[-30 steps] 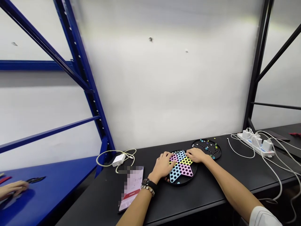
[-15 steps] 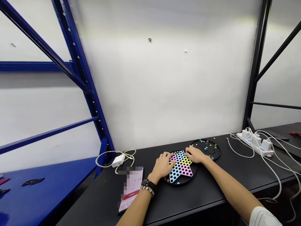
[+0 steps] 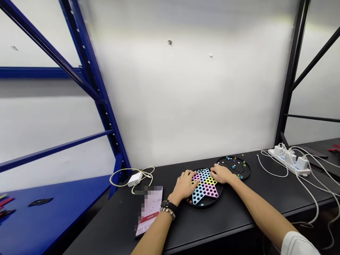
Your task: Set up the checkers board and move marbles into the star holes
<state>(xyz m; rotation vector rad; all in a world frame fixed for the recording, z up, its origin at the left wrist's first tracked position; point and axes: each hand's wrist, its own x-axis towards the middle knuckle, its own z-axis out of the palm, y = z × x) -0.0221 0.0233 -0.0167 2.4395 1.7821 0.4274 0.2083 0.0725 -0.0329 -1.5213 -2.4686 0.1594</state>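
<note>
Head view looks forward and down past two bare forearms to a matt black worktop. The left hand and right hand both rest on a round black Chinese checkers board, whose six-pointed star has pink, pale blue and yellow points drilled with black holes. The left fingers lie curled over the board's pink point, while the right fingers reach leftward toward them across its far edge. Neither set looks clenched, but whether they pinch anything beneath them cannot be told. The board lies directly under the fingers, its near rim just below the left hand, with a few small marbles in its rim channel. Just beyond the right fingers, nearly touching the board, sits a round black marble tray holding small coloured glass marbles; the right hand is nearer to it. Left of the left hand lies a smartphone with a pale pink screen, partly blurred. Farther from the fingers are a white charger and, to the right, a white power strip.
</note>
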